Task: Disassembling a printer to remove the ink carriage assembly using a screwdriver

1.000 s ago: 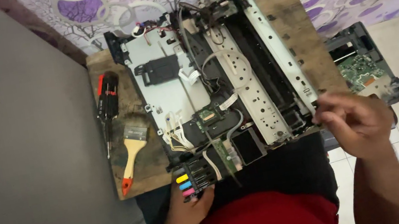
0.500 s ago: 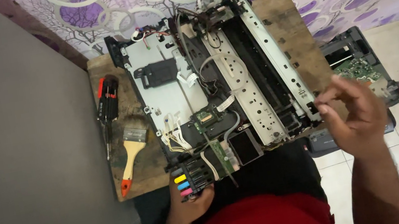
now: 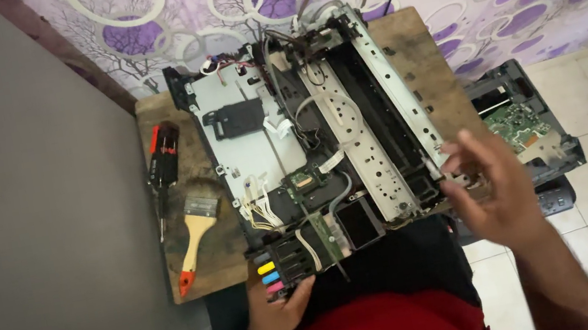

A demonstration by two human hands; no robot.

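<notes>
Shifted since the earlier frame: right hand [image 3: 493, 190], now with fingers spread and slightly blurred at the near right corner of the stripped printer chassis of grey metal and black plastic [image 3: 315, 145]; previously closer-curled at that same corner. Left hand [image 3: 276, 315] unchanged, at the near left corner.

Left of the chassis, on the worn brown wooden board [image 3: 204, 273]: red-and-black-handled screwdriver [image 3: 161, 164], and nearer the body a small flat paintbrush with pale wooden handle and orange tip [image 3: 193, 241]. Both apart from the chassis, untouched.

At the near left corner of the chassis: black ink cartridge block with yellow, blue and pink tabs [image 3: 279, 264]. Left hand under and against it, fingers curled up around its lower edge, supporting rather than clamping.

Centre of the chassis: white ribbon cables and loose wire bundles across the metal plate, small green circuit board, long white perforated rail towards the right.

Right corner of the chassis: right hand open, fingertips at the rail end, grasping nothing visible.

Right of the chassis, on the tiled floor: separate black plastic housing with green circuit board [image 3: 524, 120].

Risks, as judged: chassis overhangs the board edge onto the lap, so a slip of the left hand could tip it. Loose ribbons and wires likely to snag or tear if the frame is dragged. Open right hand near sharp sheet-metal edges; cut possible.
</notes>
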